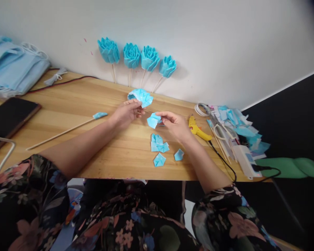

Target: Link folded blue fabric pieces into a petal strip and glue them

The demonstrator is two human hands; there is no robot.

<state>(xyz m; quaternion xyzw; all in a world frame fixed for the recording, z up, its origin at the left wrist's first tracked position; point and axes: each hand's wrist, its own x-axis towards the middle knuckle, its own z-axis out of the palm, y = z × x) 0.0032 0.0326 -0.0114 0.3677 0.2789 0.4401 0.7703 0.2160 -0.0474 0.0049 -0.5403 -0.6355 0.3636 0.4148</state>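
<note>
Over the wooden worktop the left hand pinches a pale blue pleated fabric flower head by its base with closed fingers, the right hand nips a folded blue fabric petal; both seem light, soft, crushable

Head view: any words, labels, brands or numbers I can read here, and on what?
None can be read.
The phone has a dark screen; the yellow glue gun and the white box show no legible mark.
The blue flower in the left hand and the folded piece in the right hand are plain.
</note>
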